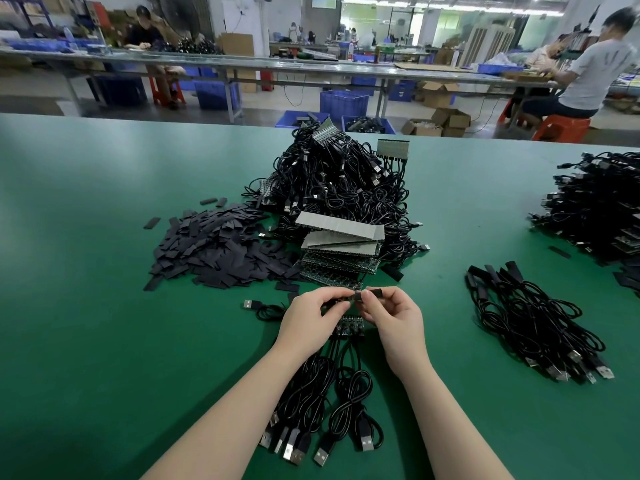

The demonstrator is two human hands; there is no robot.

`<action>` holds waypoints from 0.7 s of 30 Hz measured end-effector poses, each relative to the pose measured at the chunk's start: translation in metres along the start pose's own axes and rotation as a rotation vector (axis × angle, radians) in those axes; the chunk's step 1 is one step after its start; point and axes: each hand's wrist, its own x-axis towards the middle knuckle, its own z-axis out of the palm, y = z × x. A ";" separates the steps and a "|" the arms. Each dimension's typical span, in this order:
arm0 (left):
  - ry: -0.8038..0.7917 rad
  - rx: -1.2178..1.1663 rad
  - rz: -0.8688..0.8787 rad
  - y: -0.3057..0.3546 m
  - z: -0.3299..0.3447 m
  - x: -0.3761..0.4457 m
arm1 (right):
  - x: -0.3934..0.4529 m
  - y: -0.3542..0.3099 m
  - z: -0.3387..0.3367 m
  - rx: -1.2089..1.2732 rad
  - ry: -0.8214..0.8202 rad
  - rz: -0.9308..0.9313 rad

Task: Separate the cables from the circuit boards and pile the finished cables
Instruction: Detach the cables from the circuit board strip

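— So, where do we have our hands?

— Low at the middle of the green table, close together. Our left hand curls its fingers round one end of a small board piece, and our right hand pinches a little black sleeve between thumb and forefinger, right at the other end of that piece. Both hands are grasping, neither is slack.

— And the board we work from?

— A short board strip lies just under our hands, with its cables trailing toward us between our forearms, USB plugs nearest us.

— The finished ones?

— We see a loose pile of cables to our right, well apart from the hands, plugs pointing toward us. One single cable lies just left of our left hand.

— What is ahead of us?

— A big heap of tangled cables still on boards, with stacked boards at its near side. Left of it spreads a flat heap of black sleeves. Another stack sits at the far right edge.

— Anyone else?

— People sit at benches behind, among blue crates.
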 end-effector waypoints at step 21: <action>-0.014 0.034 0.039 0.003 -0.001 -0.003 | 0.001 0.000 -0.001 -0.023 -0.026 0.000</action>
